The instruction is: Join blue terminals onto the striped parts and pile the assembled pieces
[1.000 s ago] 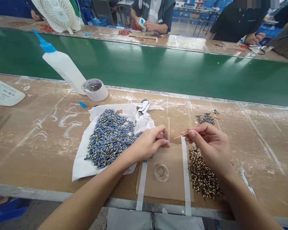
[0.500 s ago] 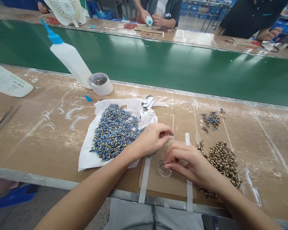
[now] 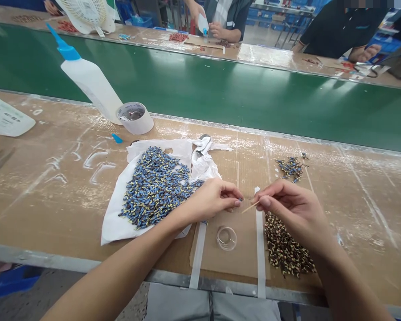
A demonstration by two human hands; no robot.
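My left hand (image 3: pixel 222 198) pinches a tiny blue piece (image 3: pixel 240 200) between thumb and forefinger, above a cardboard sheet. Facing it, my right hand (image 3: pixel 289 207) holds a thin wooden toothpick (image 3: pixel 250 207), its tip pointing left and down close to the piece. Below them a small clear round cup (image 3: pixel 226 238) stands on the cardboard (image 3: pixel 234 263). To the left, a heap of small blue and yellow pieces (image 3: pixel 153 187) lies on white cloth (image 3: pixel 115 223). Under and beside my right forearm is a pile of brown and cream pieces (image 3: pixel 287 249), partly covered. A smaller blue-and-brown cluster (image 3: pixel 290 168) lies behind it.
A white bottle with blue nozzle (image 3: pixel 90 80) leans by a tape roll (image 3: pixel 135 118). A blue cap (image 3: pixel 116 138) and tweezers (image 3: pixel 0 160) lie left. Beyond the green belt (image 3: pixel 194 84), people work; one person's hand (image 3: pixel 196 15) tips a bottle.
My right hand has moved away from the cup and up to the right, bringing the toothpick into sight. My left hand stays pinched in nearly the same place.
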